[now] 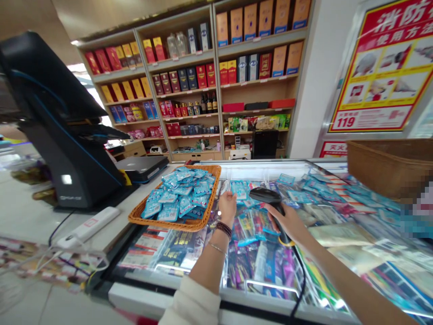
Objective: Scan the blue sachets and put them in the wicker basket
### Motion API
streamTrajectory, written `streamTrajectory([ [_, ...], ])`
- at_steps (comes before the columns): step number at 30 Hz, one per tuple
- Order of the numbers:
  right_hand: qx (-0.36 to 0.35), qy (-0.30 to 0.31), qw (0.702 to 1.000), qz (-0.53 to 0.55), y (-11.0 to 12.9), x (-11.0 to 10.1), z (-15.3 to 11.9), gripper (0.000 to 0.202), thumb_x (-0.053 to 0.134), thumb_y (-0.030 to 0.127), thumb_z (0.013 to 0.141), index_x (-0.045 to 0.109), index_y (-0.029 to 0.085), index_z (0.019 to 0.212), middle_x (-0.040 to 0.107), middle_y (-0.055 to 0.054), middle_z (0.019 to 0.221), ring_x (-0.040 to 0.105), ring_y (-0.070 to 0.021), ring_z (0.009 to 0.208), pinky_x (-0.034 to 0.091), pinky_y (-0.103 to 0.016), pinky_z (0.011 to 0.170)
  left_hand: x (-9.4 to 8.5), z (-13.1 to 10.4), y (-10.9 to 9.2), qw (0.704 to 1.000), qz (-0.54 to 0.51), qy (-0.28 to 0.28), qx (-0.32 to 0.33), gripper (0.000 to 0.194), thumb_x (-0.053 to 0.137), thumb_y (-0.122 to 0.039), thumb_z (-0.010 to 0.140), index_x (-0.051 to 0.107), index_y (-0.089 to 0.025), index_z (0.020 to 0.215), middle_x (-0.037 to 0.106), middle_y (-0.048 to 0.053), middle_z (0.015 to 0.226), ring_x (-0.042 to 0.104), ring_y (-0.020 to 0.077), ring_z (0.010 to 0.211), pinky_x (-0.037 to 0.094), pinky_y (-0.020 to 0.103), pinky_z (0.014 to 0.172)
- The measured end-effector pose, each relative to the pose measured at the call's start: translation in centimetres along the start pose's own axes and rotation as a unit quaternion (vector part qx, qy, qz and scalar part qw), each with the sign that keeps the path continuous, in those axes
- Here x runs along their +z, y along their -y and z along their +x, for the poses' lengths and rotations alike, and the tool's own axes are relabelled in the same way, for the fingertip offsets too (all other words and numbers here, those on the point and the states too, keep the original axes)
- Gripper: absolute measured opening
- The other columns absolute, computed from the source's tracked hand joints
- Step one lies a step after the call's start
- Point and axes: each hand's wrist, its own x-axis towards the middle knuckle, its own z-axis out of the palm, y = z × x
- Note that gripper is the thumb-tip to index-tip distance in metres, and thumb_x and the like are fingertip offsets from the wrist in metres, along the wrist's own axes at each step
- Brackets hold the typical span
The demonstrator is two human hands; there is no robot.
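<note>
My right hand (289, 225) is wrapped round the handle of a black barcode scanner (265, 195), whose head points left. My left hand (227, 210), with beads on its wrist, has its fingers closed at the edge of a small blue packet (239, 190). The packet faces the scanner's head, above the glass top of a chest freezer (270, 170). Left of my left hand, a woven basket (214, 198) holds a heap of similar blue packets (184, 189). More blue packets (301, 197) lie to the right, beyond the scanner.
A black checkout terminal (71, 149) stands on the counter at left, beside a flat grey device (144, 168) and a white power strip (88, 225). The scanner's cord (302, 275) hangs over the freezer's front. A brown basket (389, 164) is at right; shelves (189, 92) stand behind.
</note>
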Motion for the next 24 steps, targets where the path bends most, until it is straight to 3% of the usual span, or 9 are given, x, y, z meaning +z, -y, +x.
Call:
streamTrajectory([
  [3, 0.001, -0.006, 1.0, 0.0, 0.1, 0.1, -0.1, 0.048, 0.062, 0.067, 0.082, 0.053, 0.023, 0.063, 0.054, 0.002, 0.041, 0.049, -0.0132, 0.035, 0.039, -0.028, 0.044, 0.5, -0.5, -0.4, 0.998, -0.05, -0.029, -0.005, 0.031, 0.083, -0.035, 0.066, 0.059, -0.017, 0.073, 0.063, 0.0, 0.063, 0.064, 0.0139, 0.063, 0.058, 0.03, 0.069],
  [8, -0.007, -0.011, 1.0, -0.007, -0.1, 0.2, -0.2, 0.048, 0.061, 0.067, 0.084, 0.052, 0.024, 0.065, 0.054, 0.003, 0.041, 0.048, -0.014, 0.035, 0.038, -0.028, 0.044, 1.2, -1.3, -1.2, 0.986, -0.16, 0.002, -0.053, 0.047, 0.087, -0.048, 0.06, 0.058, -0.017, 0.079, 0.062, -0.002, 0.062, 0.064, 0.0128, 0.062, 0.059, 0.035, 0.075],
  [14, -0.007, -0.007, 0.999, -0.038, 0.1, 0.1, -0.3, 0.047, 0.058, 0.066, 0.086, 0.052, 0.024, 0.065, 0.054, 0.003, 0.04, 0.048, -0.0139, 0.034, 0.039, -0.028, 0.045, 1.0, -1.1, -1.3, 0.983, -0.177, -0.005, -0.056, 0.054, 0.09, -0.052, 0.054, 0.059, -0.016, 0.08, 0.066, 0.002, 0.067, 0.067, 0.0148, 0.066, 0.06, 0.035, 0.075],
  [24, -0.004, 0.013, 0.998, -0.063, 0.5, 0.1, -0.3, 0.048, 0.055, 0.066, 0.086, 0.051, 0.024, 0.063, 0.053, 0.002, 0.038, 0.047, -0.0138, 0.034, 0.039, -0.028, 0.045, 1.0, -0.9, -1.2, 0.981, -0.18, -0.04, -0.053, 0.044, 0.089, -0.044, 0.061, 0.06, -0.016, 0.077, 0.065, 0.0, 0.067, 0.066, 0.0137, 0.066, 0.059, 0.033, 0.073],
])
